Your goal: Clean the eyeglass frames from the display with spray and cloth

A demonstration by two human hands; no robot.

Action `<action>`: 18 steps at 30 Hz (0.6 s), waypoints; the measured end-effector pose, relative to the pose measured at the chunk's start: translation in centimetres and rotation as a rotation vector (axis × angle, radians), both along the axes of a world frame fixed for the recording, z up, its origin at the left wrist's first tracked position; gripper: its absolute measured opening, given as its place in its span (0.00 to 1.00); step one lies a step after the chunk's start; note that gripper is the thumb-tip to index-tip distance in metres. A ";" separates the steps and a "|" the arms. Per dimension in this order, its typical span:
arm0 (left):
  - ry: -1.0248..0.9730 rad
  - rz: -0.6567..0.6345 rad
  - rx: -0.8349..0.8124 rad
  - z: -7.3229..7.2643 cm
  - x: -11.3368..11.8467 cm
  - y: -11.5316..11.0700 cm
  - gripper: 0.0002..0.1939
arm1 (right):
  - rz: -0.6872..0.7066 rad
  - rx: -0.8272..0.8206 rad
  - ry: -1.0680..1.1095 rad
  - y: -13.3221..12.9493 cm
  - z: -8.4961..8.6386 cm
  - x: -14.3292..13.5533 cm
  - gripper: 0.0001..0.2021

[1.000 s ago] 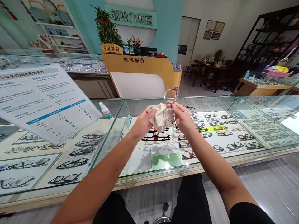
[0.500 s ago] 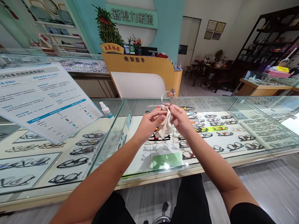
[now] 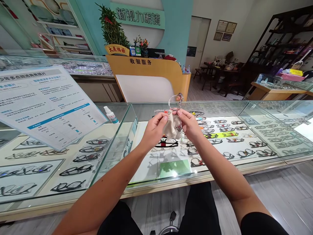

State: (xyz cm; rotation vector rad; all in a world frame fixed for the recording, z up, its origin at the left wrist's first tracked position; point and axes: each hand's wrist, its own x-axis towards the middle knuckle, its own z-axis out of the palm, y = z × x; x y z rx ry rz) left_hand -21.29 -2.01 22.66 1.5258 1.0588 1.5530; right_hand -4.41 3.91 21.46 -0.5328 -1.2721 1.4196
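Glasses (image 3: 180, 97), likely light and fragile, are being gripped mid-frame by the right hand (image 3: 192, 126). Soft cloth (image 3: 169, 129) is being pinched by the left hand (image 3: 152, 133).

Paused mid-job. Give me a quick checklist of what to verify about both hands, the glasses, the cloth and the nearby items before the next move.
1. Right hand has a grip on the glasses: ok.
2. Left hand has a grip on the cloth: ok, pinched between thumb and fingers.
3. Glasses held up above the glass counter: ok.
4. Cloth pressed on the lower lens: cannot tell, the lens is nearly edge-on and partly hidden.
5. Spray bottle apart from both hands: ok, it stands beyond the left hand, to its left.
6. Lenses free of smudges: cannot tell, too small to see.
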 end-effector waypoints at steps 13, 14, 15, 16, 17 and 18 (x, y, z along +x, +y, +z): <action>-0.042 -0.047 -0.075 0.5 -1.3 0.4 0.28 | 0.007 0.001 0.008 0.2 0.4 0.3 0.20; -0.014 -0.048 -0.060 0.6 -1.3 0.3 0.27 | 0.016 -0.001 0.008 0.2 0.4 0.3 0.21; 0.019 -0.052 -0.037 0.6 -1.3 0.3 0.26 | 0.022 -0.002 0.011 0.1 0.4 0.2 0.21; 0.047 -0.061 -0.016 0.6 -1.3 0.3 0.25 | 0.027 -0.007 0.015 0.1 0.4 0.2 0.22; 0.069 -0.074 0.000 0.6 -1.3 0.3 0.24 | 0.033 -0.015 0.020 0.1 0.4 0.2 0.22; 0.083 -0.085 0.010 0.5 -1.2 0.3 0.23 | 0.040 -0.024 0.024 0.1 0.5 0.2 0.22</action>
